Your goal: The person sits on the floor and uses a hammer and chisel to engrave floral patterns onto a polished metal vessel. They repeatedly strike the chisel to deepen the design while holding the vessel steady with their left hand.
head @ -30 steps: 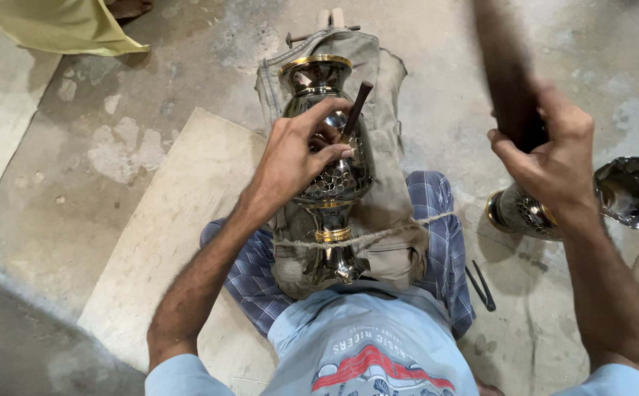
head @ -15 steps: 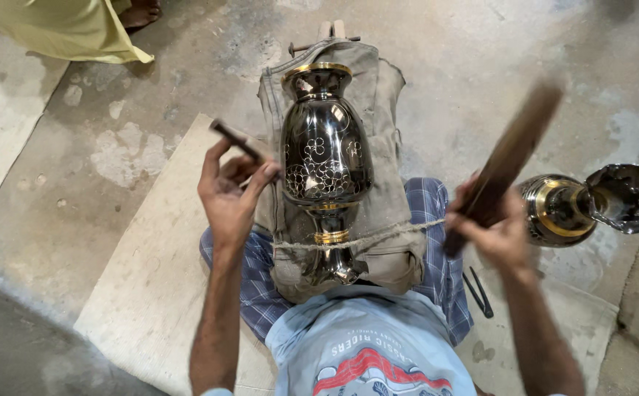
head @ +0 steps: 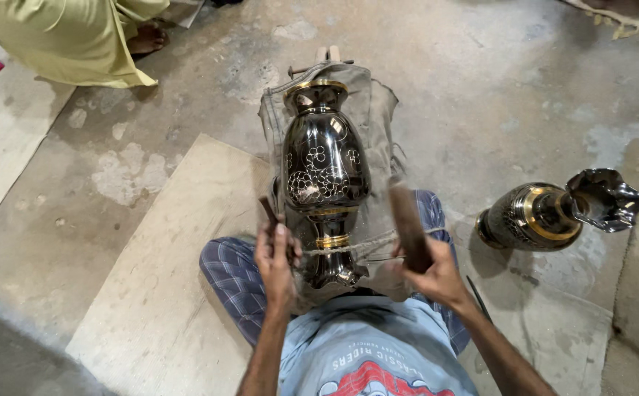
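Note:
A dark engraved metal vase (head: 324,183) with gold bands lies on a grey cloth pad (head: 378,110) in front of my knees, tied down by a cord (head: 356,246) across its stem. My left hand (head: 275,258) grips a thin dark chisel (head: 269,211) beside the vase's lower left side. My right hand (head: 433,275) grips a brown wooden mallet (head: 407,224), its head just right of the vase's stem.
A second dark vase (head: 554,213) with gold band and flared mouth lies on the floor at right. A pale board (head: 165,293) lies under my left leg. Another person's green garment (head: 63,37) and foot are at top left. A thin tool (head: 478,297) lies by my right forearm.
My left hand has dropped from the vase's body to its lower left with the chisel. My right hand has brought the mallet down from high at the right to beside the stem.

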